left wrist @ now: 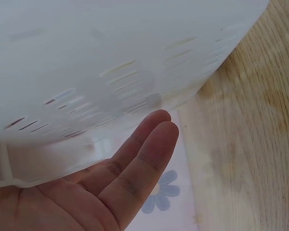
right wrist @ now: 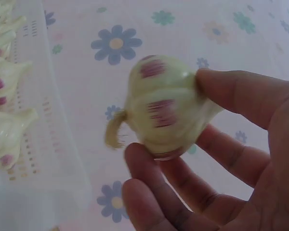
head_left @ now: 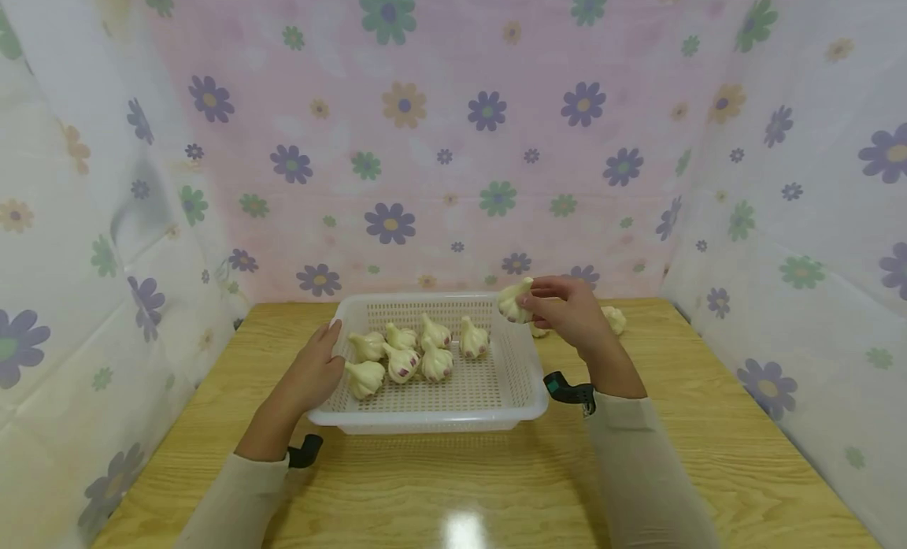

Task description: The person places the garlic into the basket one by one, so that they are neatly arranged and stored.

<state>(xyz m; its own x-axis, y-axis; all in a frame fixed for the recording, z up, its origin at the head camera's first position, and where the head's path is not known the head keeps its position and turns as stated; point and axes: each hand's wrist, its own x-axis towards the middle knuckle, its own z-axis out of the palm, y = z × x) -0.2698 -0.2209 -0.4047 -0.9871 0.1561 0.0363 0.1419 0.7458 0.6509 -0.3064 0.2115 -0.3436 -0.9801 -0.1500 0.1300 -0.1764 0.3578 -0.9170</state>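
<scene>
A white plastic basket (head_left: 439,417) with slotted walls holds several garlic bulbs (head_left: 402,363), grouped toward its left and back. My left hand (head_left: 312,372) grips the basket's left rim; the left wrist view shows its fingers (left wrist: 144,159) extended along the outside wall. Above the basket's back right corner, my right hand (head_left: 577,320) pinches another garlic bulb (right wrist: 164,110) between thumb and fingers. That bulb has purple patches and a tuft of roots, and its stem points up in the head view.
To the right of the basket, a garlic bulb (head_left: 613,319) lies on the wooden table (head_left: 397,486), and another bulb (head_left: 538,331) is partly hidden behind my right hand. Flowered cloth (head_left: 453,139) encloses the table at the back and both sides.
</scene>
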